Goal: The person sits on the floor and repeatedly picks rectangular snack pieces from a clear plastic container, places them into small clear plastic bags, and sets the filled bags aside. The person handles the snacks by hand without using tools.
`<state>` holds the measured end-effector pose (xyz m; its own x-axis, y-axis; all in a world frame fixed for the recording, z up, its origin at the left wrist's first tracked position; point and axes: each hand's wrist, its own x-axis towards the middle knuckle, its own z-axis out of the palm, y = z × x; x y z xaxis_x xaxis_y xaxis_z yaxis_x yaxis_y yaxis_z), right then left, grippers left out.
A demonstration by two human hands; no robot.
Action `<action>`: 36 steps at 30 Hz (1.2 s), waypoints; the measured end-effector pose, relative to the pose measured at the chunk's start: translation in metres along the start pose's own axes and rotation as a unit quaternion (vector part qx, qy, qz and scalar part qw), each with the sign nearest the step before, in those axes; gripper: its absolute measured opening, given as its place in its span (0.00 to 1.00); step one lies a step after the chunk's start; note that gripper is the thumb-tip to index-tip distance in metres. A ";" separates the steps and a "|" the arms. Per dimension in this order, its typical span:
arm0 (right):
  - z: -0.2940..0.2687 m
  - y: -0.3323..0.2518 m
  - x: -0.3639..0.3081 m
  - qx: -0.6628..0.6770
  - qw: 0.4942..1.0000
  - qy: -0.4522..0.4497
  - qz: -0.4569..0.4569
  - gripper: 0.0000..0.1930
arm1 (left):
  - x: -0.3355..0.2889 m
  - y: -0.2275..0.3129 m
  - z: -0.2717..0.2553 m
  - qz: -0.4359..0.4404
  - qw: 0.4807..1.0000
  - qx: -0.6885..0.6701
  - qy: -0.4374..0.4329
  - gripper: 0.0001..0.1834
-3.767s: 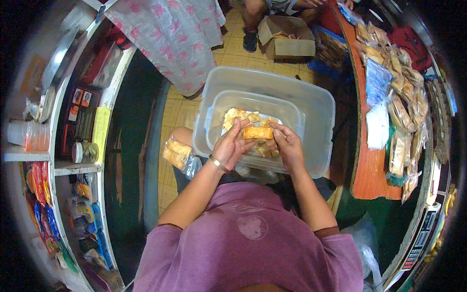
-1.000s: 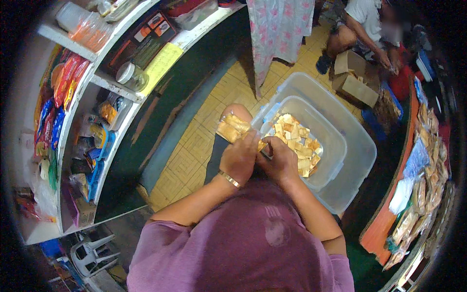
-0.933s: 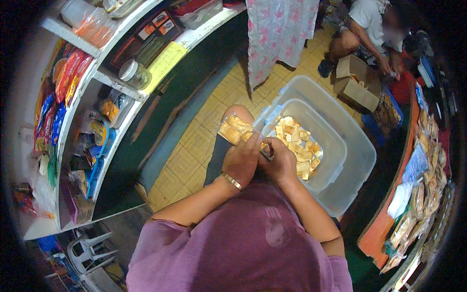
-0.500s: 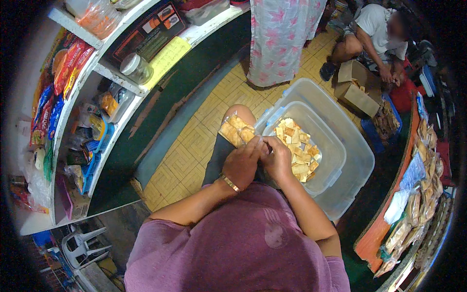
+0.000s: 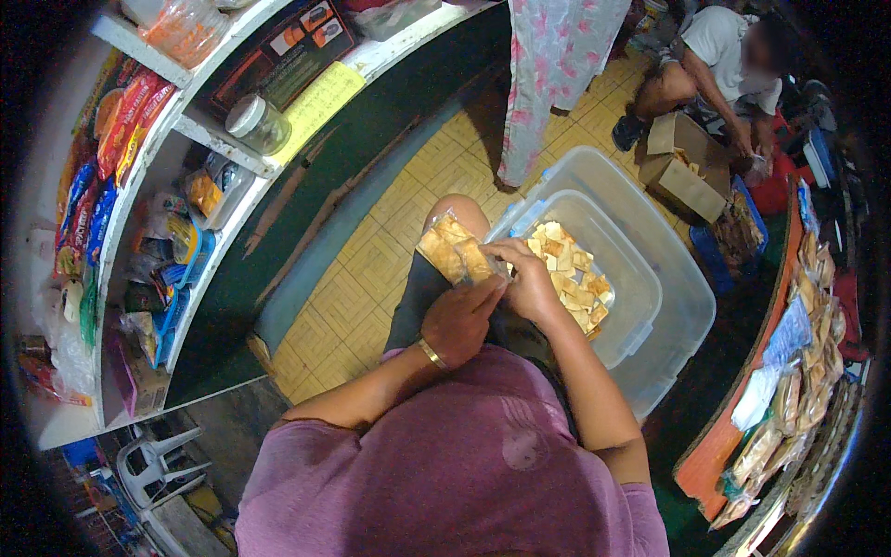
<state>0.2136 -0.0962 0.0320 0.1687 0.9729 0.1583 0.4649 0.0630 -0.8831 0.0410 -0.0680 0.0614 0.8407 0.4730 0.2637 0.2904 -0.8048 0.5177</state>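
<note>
A clear plastic bag [image 5: 452, 249] of flat golden-brown cracker-like pieces rests over my knee. My left hand [image 5: 461, 320] is closed on the bag's near end, its fingers pointing to the upper right. On the other side of that end, my right hand [image 5: 527, 281] pinches the plastic, with the index finger stretched along the bag's edge. The exact fingertip grip is partly hidden. Beside my right hand, loose pale and browned square pieces [image 5: 574, 283] lie in a translucent tub [image 5: 631, 306], which sits inside a larger clear plastic bin [image 5: 682, 325].
At left, a shelf [image 5: 223, 144] holds packets and a lidded jar [image 5: 258, 124]. A flowered curtain [image 5: 557, 84] hangs ahead. Far right, another person [image 5: 724, 65] sits by an open cardboard box [image 5: 685, 167]. Bagged goods [image 5: 794, 371] line an orange-edged counter at right.
My left hand has slid down and toward me along the bag's end, and my right index finger has stretched out. The curtain has swung right, and the other person's hands have shifted.
</note>
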 end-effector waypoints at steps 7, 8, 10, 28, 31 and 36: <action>-0.004 -0.003 0.009 -0.091 0.995 -0.020 -0.035 0.29 | -0.007 -0.005 0.002 0.019 0.999 -0.044 0.013 0.30; -0.003 -0.004 0.010 -0.097 0.994 -0.024 -0.031 0.29 | -0.009 -0.005 0.003 0.019 0.999 -0.043 0.015 0.30; -0.002 -0.004 0.012 -0.093 0.995 -0.013 -0.045 0.30 | -0.011 -0.007 0.005 0.016 0.999 -0.043 0.014 0.30; 0.011 0.013 0.016 -0.104 0.991 0.040 -0.069 0.21 | -0.004 -0.014 0.013 -0.037 0.998 -0.054 0.001 0.29; 0.014 0.018 0.018 -0.086 0.994 0.063 -0.030 0.19 | -0.002 -0.014 0.014 -0.023 0.998 -0.042 0.027 0.29; 0.018 0.023 0.019 -0.090 0.991 0.089 -0.030 0.20 | 0.003 -0.012 0.012 -0.050 0.998 -0.025 0.001 0.29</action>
<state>0.2116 -0.0725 0.0070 0.2784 0.9130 0.2983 0.6242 0.0640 -0.7786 0.0458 -0.0610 0.0460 0.8069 0.5519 0.2104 0.3508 -0.7344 0.5811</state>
